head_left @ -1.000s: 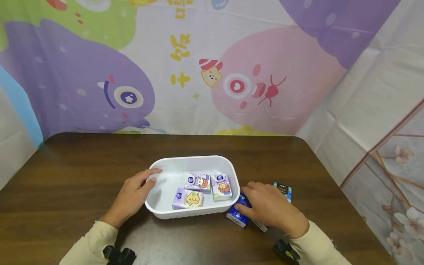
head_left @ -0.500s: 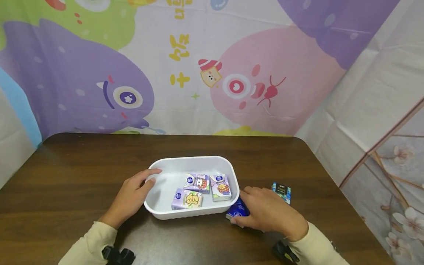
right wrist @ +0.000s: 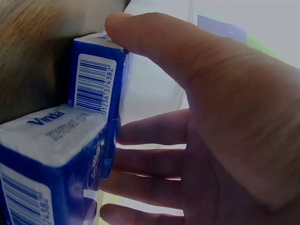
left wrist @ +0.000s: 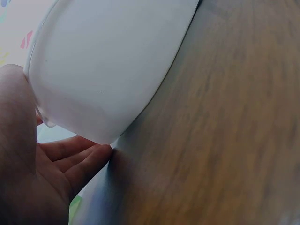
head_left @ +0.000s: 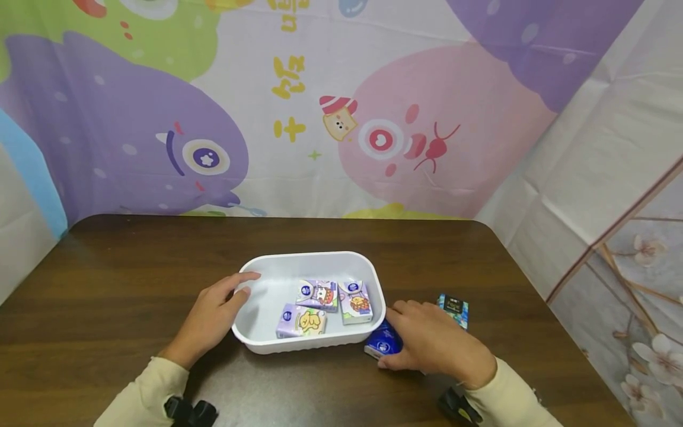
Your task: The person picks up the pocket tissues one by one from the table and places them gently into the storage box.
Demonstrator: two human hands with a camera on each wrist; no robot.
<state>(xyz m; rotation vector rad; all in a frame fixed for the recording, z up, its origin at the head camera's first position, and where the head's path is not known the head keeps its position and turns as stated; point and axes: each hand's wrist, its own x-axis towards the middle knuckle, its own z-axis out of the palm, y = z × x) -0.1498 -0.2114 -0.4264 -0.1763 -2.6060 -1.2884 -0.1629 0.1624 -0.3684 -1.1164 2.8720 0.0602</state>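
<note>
Head view shows a white tray (head_left: 267, 308) on a brown table (head_left: 107, 284), about midway between the table's left and right edges and apart from its far edge. Inside the tray lie three purple packs (head_left: 302, 321): one near the tray's near edge, one just beyond it, and one close to the right end. At the tray's left end is the left hand (head_left: 216, 311); its thumb and forefinger reach over the rim, and in the left wrist view other fingers, nearly straight, touch the outer wall low down. Over a blue pack (head_left: 383, 342) lies the right hand (head_left: 432, 338); this pack is on the table, just outside the tray's near right corner. From the right wrist, the thumb touches the white end of the pack, while the other fingers, rather straight, reach to its printed face; whether they grip it, I cannot tell. Beside it is a second blue pack (right wrist: 54, 164), with "Vinda" on its white end; in the head view the hand covers it almost fully. Towards the table's right edge, a green-blue pack (head_left: 453, 310) is partly hidden by the same hand. Behind the table's far edge hangs a cloth (head_left: 288, 178) with large cartoon figures.
</note>
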